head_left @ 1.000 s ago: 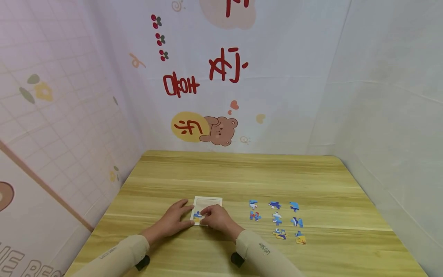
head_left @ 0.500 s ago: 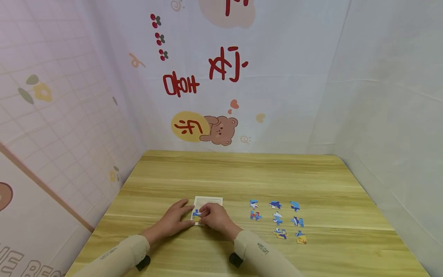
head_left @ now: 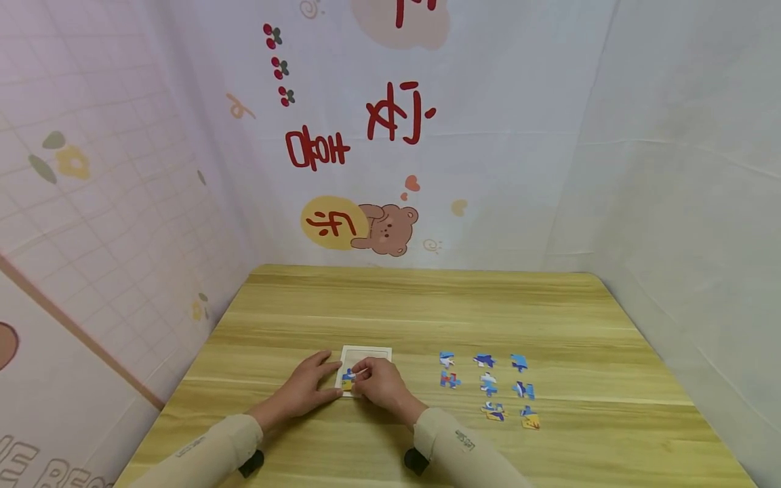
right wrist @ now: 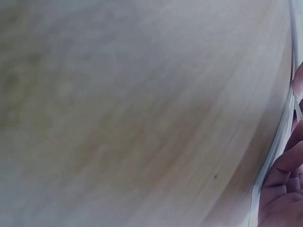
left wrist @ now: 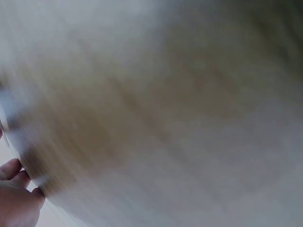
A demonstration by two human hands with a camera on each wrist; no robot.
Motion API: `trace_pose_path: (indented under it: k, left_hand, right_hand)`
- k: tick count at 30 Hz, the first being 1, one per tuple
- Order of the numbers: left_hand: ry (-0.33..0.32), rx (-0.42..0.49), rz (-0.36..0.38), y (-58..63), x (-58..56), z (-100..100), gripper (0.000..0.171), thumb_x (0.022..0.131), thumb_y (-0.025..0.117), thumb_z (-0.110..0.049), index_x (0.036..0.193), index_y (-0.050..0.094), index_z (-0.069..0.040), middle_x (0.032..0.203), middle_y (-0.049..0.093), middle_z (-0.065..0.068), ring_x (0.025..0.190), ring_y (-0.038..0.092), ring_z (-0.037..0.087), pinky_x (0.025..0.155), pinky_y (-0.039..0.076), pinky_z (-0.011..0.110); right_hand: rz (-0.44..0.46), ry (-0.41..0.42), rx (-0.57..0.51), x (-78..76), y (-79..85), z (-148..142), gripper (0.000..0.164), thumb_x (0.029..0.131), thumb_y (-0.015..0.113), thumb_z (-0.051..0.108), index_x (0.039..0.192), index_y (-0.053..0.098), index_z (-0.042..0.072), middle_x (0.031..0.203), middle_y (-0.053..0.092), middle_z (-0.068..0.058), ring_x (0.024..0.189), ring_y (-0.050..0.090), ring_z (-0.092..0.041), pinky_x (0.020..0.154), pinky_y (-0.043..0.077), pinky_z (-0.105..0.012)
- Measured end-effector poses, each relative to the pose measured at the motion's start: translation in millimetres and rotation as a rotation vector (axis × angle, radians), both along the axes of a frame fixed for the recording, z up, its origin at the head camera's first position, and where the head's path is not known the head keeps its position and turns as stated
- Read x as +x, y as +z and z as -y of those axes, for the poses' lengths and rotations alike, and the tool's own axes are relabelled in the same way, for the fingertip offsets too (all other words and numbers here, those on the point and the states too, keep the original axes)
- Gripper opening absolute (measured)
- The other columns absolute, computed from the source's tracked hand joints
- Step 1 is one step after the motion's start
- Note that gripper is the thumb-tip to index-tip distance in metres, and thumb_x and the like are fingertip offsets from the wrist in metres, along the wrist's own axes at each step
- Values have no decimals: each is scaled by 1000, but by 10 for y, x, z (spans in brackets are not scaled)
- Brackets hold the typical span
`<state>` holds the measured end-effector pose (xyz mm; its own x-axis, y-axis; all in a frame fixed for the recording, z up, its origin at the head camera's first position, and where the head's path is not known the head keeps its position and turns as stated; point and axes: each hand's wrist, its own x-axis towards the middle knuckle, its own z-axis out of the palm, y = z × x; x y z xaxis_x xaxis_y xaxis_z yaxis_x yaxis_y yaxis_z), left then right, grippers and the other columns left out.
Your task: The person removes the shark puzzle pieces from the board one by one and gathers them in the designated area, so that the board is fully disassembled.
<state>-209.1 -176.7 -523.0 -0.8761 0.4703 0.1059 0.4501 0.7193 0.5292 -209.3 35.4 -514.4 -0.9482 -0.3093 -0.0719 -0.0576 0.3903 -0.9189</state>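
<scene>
A small white puzzle tray (head_left: 366,349) lies on the wooden table in the head view. My left hand (head_left: 305,386) rests beside its left edge, with straight fingers touching the rim. Over the lower part of the tray, my right hand (head_left: 383,383) pinches a blue-and-yellow puzzle piece (head_left: 348,381) at the lower left corner. Its thumb and forefinger hide part of the piece. The wrist views are mostly blurred table; part of a hand (left wrist: 19,201) shows low in the left wrist view, and curled fingers (right wrist: 286,163) at the edge of the right wrist view.
Several loose puzzle pieces lie spread in rough rows right of the tray, among them a red-and-blue piece (head_left: 449,379), a dark blue piece (head_left: 485,360) and a yellow piece (head_left: 530,417). The wooden table (head_left: 427,298) meets a printed white wall cloth (head_left: 518,169) behind.
The right fingers shift slightly at the tray's lower left corner, and the piece there shifts a little. The left hand keeps its place.
</scene>
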Motion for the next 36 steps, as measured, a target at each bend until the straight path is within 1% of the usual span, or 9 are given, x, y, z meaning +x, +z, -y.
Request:
trace_pose_path:
  k: [3, 7, 11, 15, 18, 21, 25, 32, 36]
  left_hand:
    - [7, 2, 8, 0, 0, 2, 59, 89, 75, -33, 134, 60, 1, 145, 41, 33, 134, 37, 51, 106, 31, 65]
    - [20, 2, 42, 3, -1, 0, 60, 90, 74, -35, 136, 59, 0, 147, 39, 31, 136, 35, 49, 107, 29, 64]
    - [30, -9, 62, 6, 0, -9, 60, 90, 73, -36, 137, 58, -1, 149, 38, 30, 137, 33, 49, 108, 28, 64]
    - [34, -14, 72, 10, 6, -9, 61, 90, 73, -36, 138, 57, -2, 149, 37, 30, 138, 32, 48, 109, 27, 64]
    - [34, -15, 72, 13, 9, -10, 62, 90, 73, -36, 138, 57, -1, 150, 36, 30, 138, 32, 48, 109, 27, 64]
    - [31, -16, 65, 11, 7, -13, 63, 90, 74, -37, 138, 57, -1, 149, 37, 30, 138, 32, 49, 108, 28, 64]
    - [24, -16, 51, 1, 9, -2, 62, 90, 74, -37, 137, 57, 0, 148, 37, 31, 137, 33, 50, 108, 28, 64]
    - [13, -15, 31, 8, 16, -4, 62, 90, 73, -36, 137, 57, 1, 148, 38, 32, 136, 34, 50, 107, 29, 64]
    - [11, -12, 30, 15, 18, -5, 62, 90, 73, -36, 137, 57, 1, 148, 38, 32, 136, 34, 50, 107, 29, 65]
  right_hand:
    - [20, 1, -13, 9, 12, -39, 20, 80, 72, -3, 99, 70, 3, 74, 65, 1, 54, 57, -10, 47, 44, -23]
    - [50, -1, -25, 24, 35, -118, 20, 83, 73, -1, 102, 70, 4, 76, 65, 2, 56, 59, -12, 48, 45, -23]
    - [67, 3, -48, 46, 66, -237, 21, 84, 73, -1, 104, 69, 2, 77, 66, 0, 58, 59, -13, 51, 47, -24]
    - [59, -4, -73, 71, 79, -374, 22, 83, 73, -3, 105, 69, 0, 78, 66, -2, 58, 58, -13, 53, 49, -25]
    - [48, -10, -94, 90, 73, -489, 22, 83, 72, -5, 105, 68, -3, 78, 66, -4, 59, 58, -14, 54, 50, -26]
    - [39, -12, -107, 106, 72, -604, 22, 83, 72, -6, 105, 68, -4, 78, 66, -5, 60, 57, -13, 54, 49, -25]
    - [29, -11, -95, 131, 70, -738, 24, 83, 72, -5, 106, 68, -4, 78, 66, -5, 61, 58, -12, 53, 46, -22]
    - [54, -20, -102, 204, 60, -980, 25, 82, 72, -5, 107, 66, -4, 78, 65, -6, 62, 59, -16, 54, 47, -26]
    - [64, -37, -89, 251, 50, -1117, 25, 83, 72, -3, 107, 66, -4, 79, 65, -4, 62, 60, -16, 54, 49, -28]
